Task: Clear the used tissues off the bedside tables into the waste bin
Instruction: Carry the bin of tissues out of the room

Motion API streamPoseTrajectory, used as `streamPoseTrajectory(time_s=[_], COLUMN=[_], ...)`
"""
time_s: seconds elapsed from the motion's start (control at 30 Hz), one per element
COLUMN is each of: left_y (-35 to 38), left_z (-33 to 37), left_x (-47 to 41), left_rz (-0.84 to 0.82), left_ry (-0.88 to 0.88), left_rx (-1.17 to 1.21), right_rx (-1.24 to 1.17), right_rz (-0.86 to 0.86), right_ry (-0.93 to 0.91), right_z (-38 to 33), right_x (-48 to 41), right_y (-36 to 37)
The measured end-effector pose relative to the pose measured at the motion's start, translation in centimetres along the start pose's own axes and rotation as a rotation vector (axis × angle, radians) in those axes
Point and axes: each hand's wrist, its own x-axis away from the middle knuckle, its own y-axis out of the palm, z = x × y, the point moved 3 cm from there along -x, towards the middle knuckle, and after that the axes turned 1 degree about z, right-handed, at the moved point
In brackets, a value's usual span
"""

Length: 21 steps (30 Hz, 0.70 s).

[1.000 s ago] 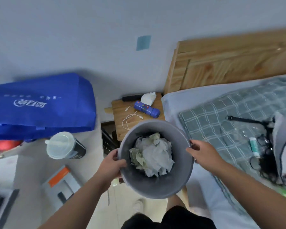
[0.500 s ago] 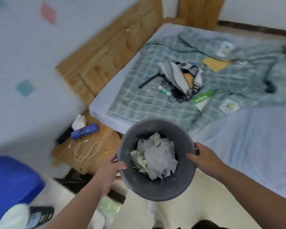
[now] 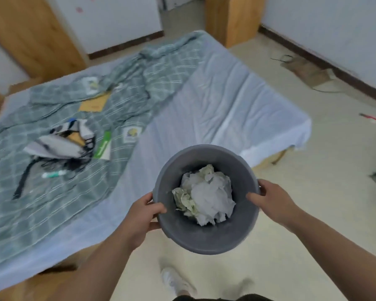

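The crumpled white and pale-green used tissues (image 3: pixel 204 198) lie heaped in the bottom of the round grey plastic waste bin (image 3: pixel 206 244). The bin is carried upright, mouth up, in front of the person's body above the cream floor (image 3: pixel 302 246).

The left hand (image 3: pixel 147 213) grips the rim on its left side, thumb hooked inside and fingers curled under the outer wall. The right hand (image 3: pixel 271 199) grips the opposite side the same way, thumb over the lip. So the wad sits midway between the two hands and a little below them, neither hand nearer.

The bed with the pale blue sheet (image 3: pixel 226 101) lies just left of the bin. Its green checked blanket (image 3: pixel 74 192) spreads further left, and the wooden headboard (image 3: pixel 30 35) stands at the far upper left. No bedside counter shows plainly; a brown edge at the far left margin is too blurred to tell.

I judge this load to be in and the bin on its way to another counter, likely on the bed's far side. One hand would have to let go of the rim before it could pick up more.
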Motion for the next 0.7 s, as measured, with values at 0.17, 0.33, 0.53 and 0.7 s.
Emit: streamPoseTrajectory(time_s=[0.17,0.33,0.53,0.7], left_y=[16.0,28.2,36.6,40.5], left_z=[2.9,5.3,9.0,12.8], left_x=[-2.2,-4.9,-9.5,-16.4], left_rz=[-0.206,-0.374,-0.495,-0.546], left_ry=[-0.011,-0.003,0.009,-0.009], left_rx=[-0.161,-0.308,-0.453,-0.514], right_rx=[-0.11,-0.186,-0.243,-0.251], right_rz=[0.212,0.389,0.484,0.524], right_ry=[0.161,0.278,0.399,0.439], right_z=[10.1,17.0,20.9,21.1], right_x=[4.5,8.2,7.3,1.8], right_y=[-12.0,-19.6,-23.7,-25.7])
